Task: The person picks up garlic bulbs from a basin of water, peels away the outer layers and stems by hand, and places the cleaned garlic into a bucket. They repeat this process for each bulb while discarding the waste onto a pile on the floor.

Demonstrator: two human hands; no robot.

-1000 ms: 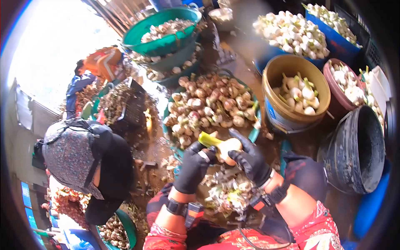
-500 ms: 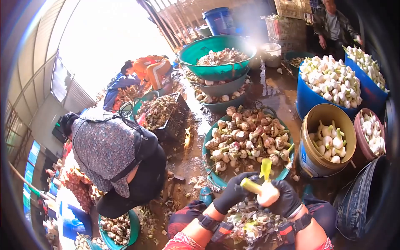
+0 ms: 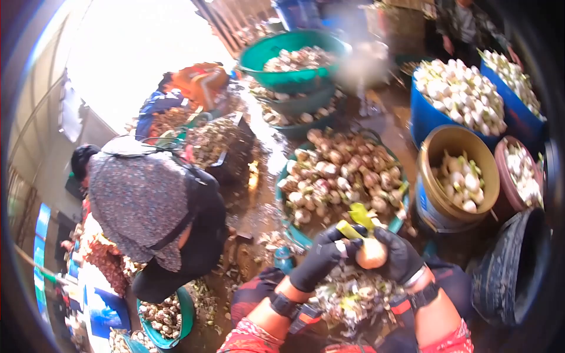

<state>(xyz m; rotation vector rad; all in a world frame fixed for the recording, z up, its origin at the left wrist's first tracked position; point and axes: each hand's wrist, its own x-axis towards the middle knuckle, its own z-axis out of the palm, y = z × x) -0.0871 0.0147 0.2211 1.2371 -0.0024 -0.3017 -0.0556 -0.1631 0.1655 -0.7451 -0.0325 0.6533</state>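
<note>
Between my two black-gloved hands is a garlic bulb (image 3: 372, 254) with a thick cut stem (image 3: 349, 229) and a yellow-green leaf (image 3: 361, 216) sticking up. My left hand (image 3: 327, 257) is closed at the stem side, with a small whitish patch at its fingers that I cannot make out. From the other side, my right hand (image 3: 401, 256) closes around the bulb. Just beyond the hands stands a green tub (image 3: 299, 235) heaped with unpeeled garlic (image 3: 347, 176). Loose peelings (image 3: 356, 297) lie beneath the hands, between my knees.
On the right stand a tan bucket (image 3: 431, 176) partly filled with peeled garlic, blue tubs (image 3: 421, 120) of white bulbs, a pink bucket (image 3: 505, 176) and a tipped dark bucket (image 3: 500, 276). Stacked green basins (image 3: 253, 70) rise behind. A person (image 3: 141, 200) bends over at left; others are farther back.
The bulb has turned and dropped slightly, and its stem and leaf have shifted left. My left fingers are now closer to the bulb. The whole view has moved a little.
</note>
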